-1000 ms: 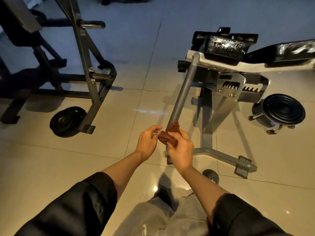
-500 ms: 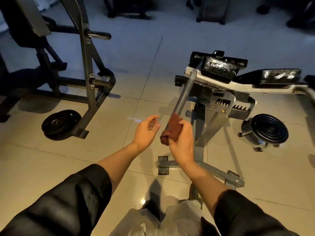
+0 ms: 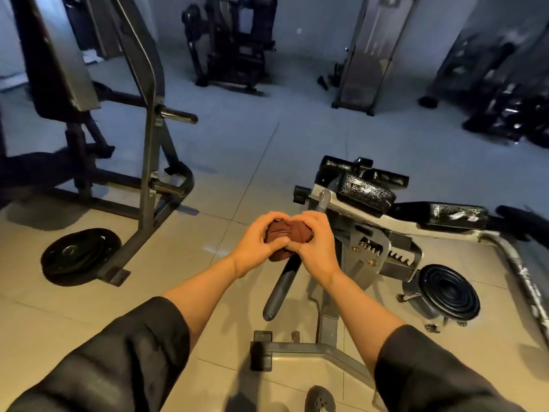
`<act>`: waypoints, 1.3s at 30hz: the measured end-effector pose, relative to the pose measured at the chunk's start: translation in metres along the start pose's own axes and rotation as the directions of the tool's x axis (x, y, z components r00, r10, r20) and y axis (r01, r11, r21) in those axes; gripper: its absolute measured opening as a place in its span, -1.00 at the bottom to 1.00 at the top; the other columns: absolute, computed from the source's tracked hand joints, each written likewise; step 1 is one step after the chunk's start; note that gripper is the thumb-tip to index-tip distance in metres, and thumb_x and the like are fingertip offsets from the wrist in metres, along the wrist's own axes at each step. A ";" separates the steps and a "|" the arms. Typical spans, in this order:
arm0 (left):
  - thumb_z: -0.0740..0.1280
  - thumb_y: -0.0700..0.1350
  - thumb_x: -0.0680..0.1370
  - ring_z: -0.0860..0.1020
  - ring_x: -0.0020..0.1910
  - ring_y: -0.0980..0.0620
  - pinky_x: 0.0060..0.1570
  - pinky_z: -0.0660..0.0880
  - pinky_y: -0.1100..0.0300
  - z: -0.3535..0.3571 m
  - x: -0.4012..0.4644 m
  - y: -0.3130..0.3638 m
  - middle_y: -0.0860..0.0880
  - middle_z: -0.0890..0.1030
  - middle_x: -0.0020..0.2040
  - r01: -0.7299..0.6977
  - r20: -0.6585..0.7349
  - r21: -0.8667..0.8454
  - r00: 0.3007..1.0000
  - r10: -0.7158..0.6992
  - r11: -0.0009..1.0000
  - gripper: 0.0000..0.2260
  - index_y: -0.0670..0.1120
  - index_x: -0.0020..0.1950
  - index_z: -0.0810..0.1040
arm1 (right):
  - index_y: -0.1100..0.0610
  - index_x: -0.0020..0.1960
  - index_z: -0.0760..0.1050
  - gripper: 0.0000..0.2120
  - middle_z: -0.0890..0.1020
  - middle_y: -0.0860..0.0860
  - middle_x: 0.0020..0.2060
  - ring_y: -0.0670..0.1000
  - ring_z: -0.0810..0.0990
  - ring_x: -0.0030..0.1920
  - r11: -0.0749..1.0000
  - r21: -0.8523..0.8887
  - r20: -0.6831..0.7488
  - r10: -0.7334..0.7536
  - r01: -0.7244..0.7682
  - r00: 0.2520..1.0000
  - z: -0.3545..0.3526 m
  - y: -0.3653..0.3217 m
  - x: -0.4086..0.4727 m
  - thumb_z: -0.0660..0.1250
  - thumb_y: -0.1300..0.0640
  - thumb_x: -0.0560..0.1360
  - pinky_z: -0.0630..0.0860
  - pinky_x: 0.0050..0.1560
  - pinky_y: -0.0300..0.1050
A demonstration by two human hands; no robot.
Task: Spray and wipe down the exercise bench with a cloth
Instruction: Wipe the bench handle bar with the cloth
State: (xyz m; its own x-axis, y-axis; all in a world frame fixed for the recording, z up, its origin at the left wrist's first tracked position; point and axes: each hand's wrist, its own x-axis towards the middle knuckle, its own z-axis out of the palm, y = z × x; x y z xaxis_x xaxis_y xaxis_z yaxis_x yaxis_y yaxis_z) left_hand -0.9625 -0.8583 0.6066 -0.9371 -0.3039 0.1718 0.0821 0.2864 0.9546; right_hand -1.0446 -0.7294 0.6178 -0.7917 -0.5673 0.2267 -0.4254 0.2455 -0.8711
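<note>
A dark red cloth [image 3: 286,234] is bunched around the grey bar [image 3: 280,288] that sticks out from the exercise bench [image 3: 368,191]. My left hand [image 3: 258,244] grips the cloth from the left. From the right, my right hand [image 3: 318,246] grips it too, and the fingers of both hands curl over the top. The bench has black pads that look wet and a pale steel frame, and it stretches away to the right. No spray bottle is in view.
A black weight plate [image 3: 448,292] on a small stand sits right of the bench frame. Another plate [image 3: 80,254] lies on the tiled floor by a grey rack [image 3: 148,162] at the left. Dark machines [image 3: 234,40] stand at the back.
My left hand has closed onto the cloth beside my right hand. Both hands have moved with the cloth up the bar toward the bench. The view has tilted up.
</note>
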 end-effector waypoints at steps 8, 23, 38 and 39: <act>0.41 -0.32 0.45 0.37 0.02 0.05 -0.03 0.27 0.55 0.007 0.061 -0.022 -0.12 0.38 0.11 0.164 -0.308 0.147 0.945 -0.112 0.975 -0.67 0.07 0.01 0.45 | 0.12 0.17 0.58 -0.68 0.45 0.02 0.20 0.06 0.46 0.26 0.922 -0.302 -0.001 0.252 -0.241 0.968 -0.027 0.051 0.044 0.49 0.24 0.43 0.37 0.18 -0.22; 0.30 -0.40 0.49 0.52 -0.16 -0.03 -0.16 0.48 0.10 0.069 0.146 -0.063 -0.03 0.56 -0.12 0.317 -0.245 0.008 0.920 -0.305 0.948 -0.66 0.04 -0.16 0.32 | -0.02 0.59 -0.01 -0.31 -0.15 -0.06 0.58 0.00 -0.08 0.57 0.737 -0.676 0.354 0.289 0.030 0.889 -0.037 0.092 0.060 0.22 0.21 0.56 0.19 0.50 -0.04; 0.23 -0.48 0.46 0.47 -0.26 -0.10 -0.39 0.52 -0.01 0.051 0.071 -0.077 -0.22 0.48 -0.20 0.348 -0.044 0.098 0.937 -0.345 0.932 -0.74 -0.13 -0.15 0.29 | -0.06 0.58 0.01 -0.29 -0.12 -0.09 0.58 0.01 0.01 0.56 0.725 -0.689 0.327 0.316 -0.004 0.891 -0.035 0.087 0.046 0.23 0.25 0.54 0.36 0.38 0.16; 0.25 -0.47 0.46 0.50 -0.24 -0.15 -0.35 0.54 -0.09 0.049 0.065 -0.077 -0.25 0.51 -0.15 0.344 -0.037 0.103 0.939 -0.342 0.933 -0.74 -0.13 -0.11 0.31 | -0.05 0.58 -0.01 -0.29 -0.12 -0.07 0.58 0.02 0.00 0.56 0.722 -0.692 0.323 0.314 -0.004 0.893 -0.034 0.087 0.044 0.23 0.24 0.55 0.34 0.40 0.16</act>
State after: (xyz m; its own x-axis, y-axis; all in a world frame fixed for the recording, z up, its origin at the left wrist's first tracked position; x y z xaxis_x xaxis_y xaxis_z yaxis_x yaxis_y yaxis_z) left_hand -1.0466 -0.8554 0.5324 -0.8954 -0.4170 -0.1560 -0.2806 0.2565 0.9249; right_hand -1.1310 -0.7060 0.5670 -0.6989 -0.6832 -0.2115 -0.6076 0.7232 -0.3282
